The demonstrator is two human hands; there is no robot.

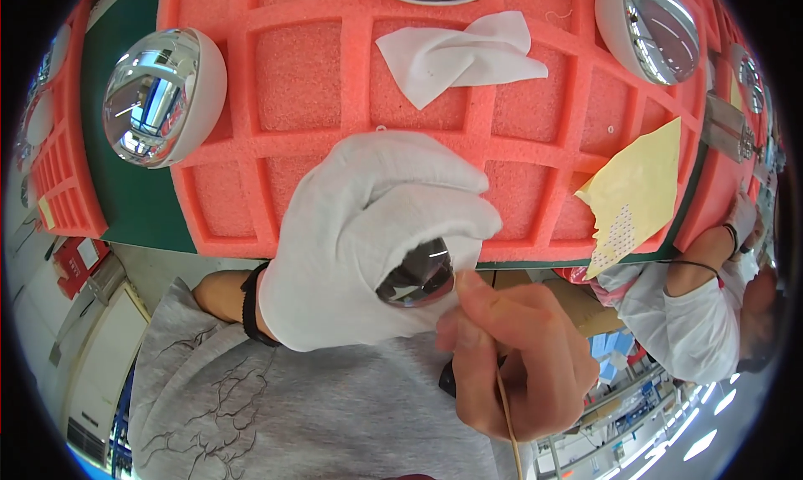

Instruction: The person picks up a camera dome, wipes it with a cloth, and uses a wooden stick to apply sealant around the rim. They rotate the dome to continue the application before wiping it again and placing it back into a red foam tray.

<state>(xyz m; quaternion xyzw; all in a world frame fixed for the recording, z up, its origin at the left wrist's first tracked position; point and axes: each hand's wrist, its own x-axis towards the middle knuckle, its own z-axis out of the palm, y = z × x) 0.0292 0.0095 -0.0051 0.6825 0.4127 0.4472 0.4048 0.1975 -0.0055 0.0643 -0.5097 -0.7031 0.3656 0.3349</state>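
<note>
My left hand (376, 220), in a white glove, curls around a small dark, shiny, rounded piece (418, 272). The glove covers most of it, and its glossy face shows toward my right hand. With thumb and fingers pinched together, my bare right hand (519, 354) meets the edge of that piece. From this hand a thin tan stick (507, 413) runs downward; its upper end is hidden by the fingers. Beyond my hands, a crumpled white cloth (468, 55) lies on the pink foam tray (297, 61).
Mirror-faced domes in white shells rest at the left (155, 99) and far right (657, 32). A torn yellow paper (640, 195) lies across the tray's right side. The tray sits on a green tabletop (134, 200). A person in white (686, 321) works at my right.
</note>
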